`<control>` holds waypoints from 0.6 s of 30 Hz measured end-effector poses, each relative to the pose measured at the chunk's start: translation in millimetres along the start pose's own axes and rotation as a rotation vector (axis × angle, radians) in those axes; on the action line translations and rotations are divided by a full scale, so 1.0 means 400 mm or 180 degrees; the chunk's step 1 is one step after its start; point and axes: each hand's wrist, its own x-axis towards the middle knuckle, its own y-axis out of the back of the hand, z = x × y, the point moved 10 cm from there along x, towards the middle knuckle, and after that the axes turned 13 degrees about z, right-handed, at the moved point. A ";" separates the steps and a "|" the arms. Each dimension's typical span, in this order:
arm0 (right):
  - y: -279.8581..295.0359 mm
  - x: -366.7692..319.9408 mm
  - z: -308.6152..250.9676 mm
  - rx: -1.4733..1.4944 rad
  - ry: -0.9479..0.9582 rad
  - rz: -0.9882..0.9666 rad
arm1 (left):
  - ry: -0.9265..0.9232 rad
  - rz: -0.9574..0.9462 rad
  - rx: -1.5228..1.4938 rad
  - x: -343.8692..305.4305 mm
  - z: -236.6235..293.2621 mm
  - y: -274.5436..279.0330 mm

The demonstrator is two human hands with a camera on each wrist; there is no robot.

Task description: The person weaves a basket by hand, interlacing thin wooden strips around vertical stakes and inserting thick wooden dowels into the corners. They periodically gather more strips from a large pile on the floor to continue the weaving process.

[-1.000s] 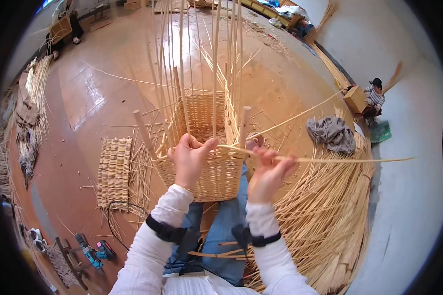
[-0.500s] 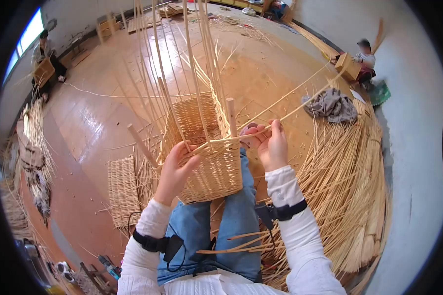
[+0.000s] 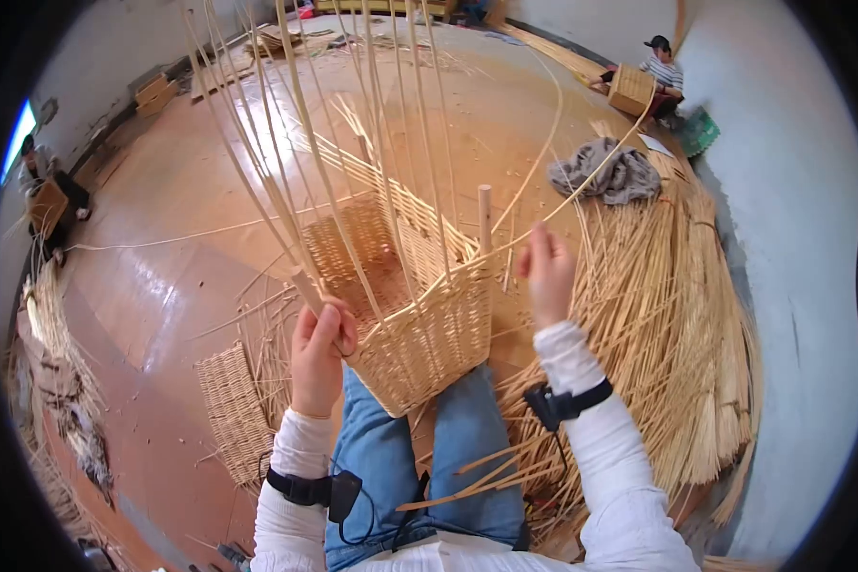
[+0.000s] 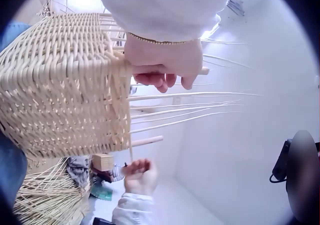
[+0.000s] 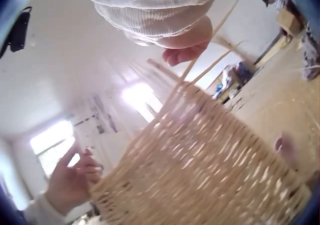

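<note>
A rectangular woven wicker basket (image 3: 434, 329) rests tilted on the person's knees, with tall thin stakes (image 3: 332, 181) rising from its rim. At the near left corner the left hand (image 3: 322, 360) grips a thick wooden corner post (image 3: 307, 289), whose end pokes out past the fingers in the left wrist view. The right hand (image 3: 549, 276), its fingers curled, is beyond the near right corner post (image 3: 484, 219). Its fingertips pinch a long wicker strand (image 3: 591, 181) that leaves the rim there and slants up to the right. The right wrist view shows this strand (image 5: 182, 80) along the rim.
A large bundle of loose wicker (image 3: 667, 334) lies to the right, a grey cloth (image 3: 605, 172) at its top. On the left floor are a woven panel (image 3: 234, 405) and scattered offcuts. Two people with baskets sit farther off, one at the right wall (image 3: 663, 71), one at left.
The left hand has moved from the front rim to the left corner post. The right hand has drawn back along the strand, which now slants upward. The basket has turned and the head view has shifted.
</note>
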 end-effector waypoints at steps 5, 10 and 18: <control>-0.220 -0.108 -0.037 0.1057 -0.0370 -0.0602 | -0.0158 0.0047 0.0424 -0.057 -0.041 -0.020; -0.317 -0.163 -0.012 0.0614 -0.2095 -0.2086 | -0.0530 0.0402 0.0573 -0.099 -0.033 -0.008; -0.072 -0.149 -0.092 0.0297 -0.0462 -0.1666 | -0.0449 0.0924 0.0083 -0.082 -0.023 -0.053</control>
